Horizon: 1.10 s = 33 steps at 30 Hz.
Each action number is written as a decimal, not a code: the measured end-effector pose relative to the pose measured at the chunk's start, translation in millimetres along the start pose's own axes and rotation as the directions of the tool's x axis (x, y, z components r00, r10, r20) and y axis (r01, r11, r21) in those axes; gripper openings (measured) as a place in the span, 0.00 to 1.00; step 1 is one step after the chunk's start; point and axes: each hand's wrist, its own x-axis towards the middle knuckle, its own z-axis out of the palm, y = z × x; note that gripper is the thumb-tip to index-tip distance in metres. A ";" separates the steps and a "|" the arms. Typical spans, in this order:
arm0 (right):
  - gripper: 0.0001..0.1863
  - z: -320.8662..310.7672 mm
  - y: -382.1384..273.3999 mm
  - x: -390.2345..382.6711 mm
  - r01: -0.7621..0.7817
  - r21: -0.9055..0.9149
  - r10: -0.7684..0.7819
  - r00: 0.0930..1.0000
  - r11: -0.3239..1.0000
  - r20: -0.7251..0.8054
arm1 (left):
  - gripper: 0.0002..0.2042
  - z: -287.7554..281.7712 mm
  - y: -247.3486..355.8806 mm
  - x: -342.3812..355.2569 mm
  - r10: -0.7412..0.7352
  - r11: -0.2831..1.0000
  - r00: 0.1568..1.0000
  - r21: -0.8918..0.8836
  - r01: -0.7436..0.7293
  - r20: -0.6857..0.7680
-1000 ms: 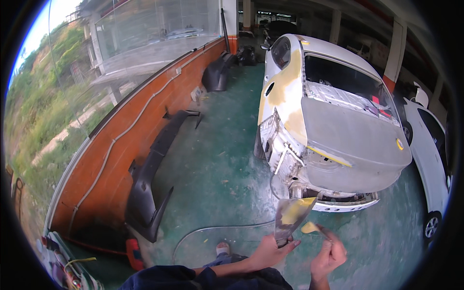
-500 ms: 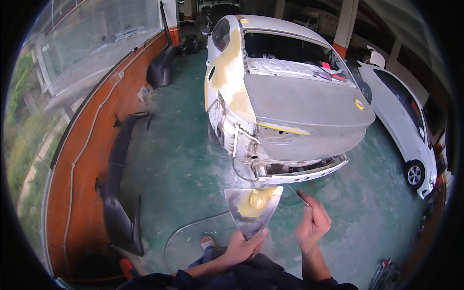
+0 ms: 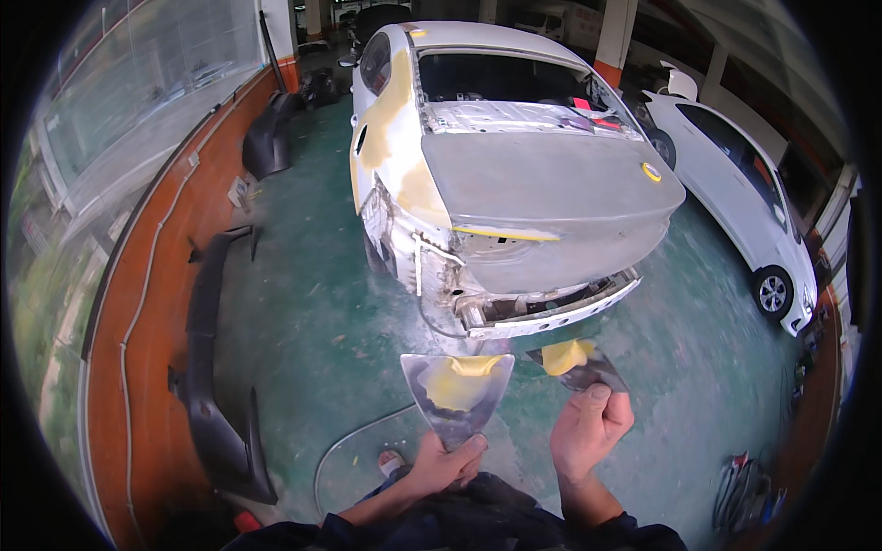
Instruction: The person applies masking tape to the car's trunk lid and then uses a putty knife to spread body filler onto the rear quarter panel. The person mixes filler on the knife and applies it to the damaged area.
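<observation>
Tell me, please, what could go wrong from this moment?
The yellow paste reaches the far edge of the wide blade in the left hand, so some might drip onto the green floor. The dark spreader in the right hand also carries paste, which could fall. A hose or cable lies near the person's foot and might trip them.

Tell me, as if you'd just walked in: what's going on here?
Someone faces the rear of a white car with a dull grey boot lid. Their left hand holds a wide grey blade by its narrow end, with yellow paste on its face. Their right hand grips a smaller dark scraper, also carrying yellow paste. The two tools are apart, and neither touches the car.
</observation>
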 end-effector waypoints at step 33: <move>0.12 -12.9 10.6 2.7 -0.174 0.433 0.215 0.975 0.885 -0.048 | 0.12 0.5 -3.3 -23.3 -0.138 0.985 0.989 0.094 0.143 -0.054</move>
